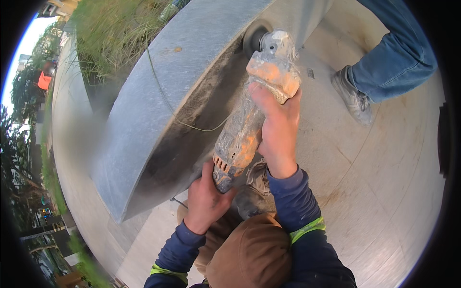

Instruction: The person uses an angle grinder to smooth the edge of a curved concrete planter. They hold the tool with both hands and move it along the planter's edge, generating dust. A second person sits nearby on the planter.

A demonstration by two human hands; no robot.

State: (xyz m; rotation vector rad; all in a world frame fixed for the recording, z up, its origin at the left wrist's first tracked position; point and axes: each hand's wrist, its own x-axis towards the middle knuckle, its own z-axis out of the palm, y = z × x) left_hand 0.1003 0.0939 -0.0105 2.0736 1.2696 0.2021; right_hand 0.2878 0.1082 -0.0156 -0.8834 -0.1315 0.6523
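Both my hands hold a dusty orange and grey angle grinder (244, 126). Around its rear end, by the vent slots, my left hand (205, 200) is closed. My right hand (277, 126) grips the body just behind the gear head, thumb over the near side. The round disc (254, 37) at the far end looks blurred and sits against the underside edge of a pale grey stone slab (168, 81). Below the slab's lip runs a brown, rough recessed face (192, 120). Where the disc meets the stone is partly hidden by the tool's head.
Another person's leg in blue jeans (398, 62) and a grey shoe (353, 98) stand at the right on the paved floor (365, 182). Long grass (115, 33) grows behind the slab, and one thin strand (161, 91) hangs across it. My brown-clad knee (252, 252) is close below the grinder.
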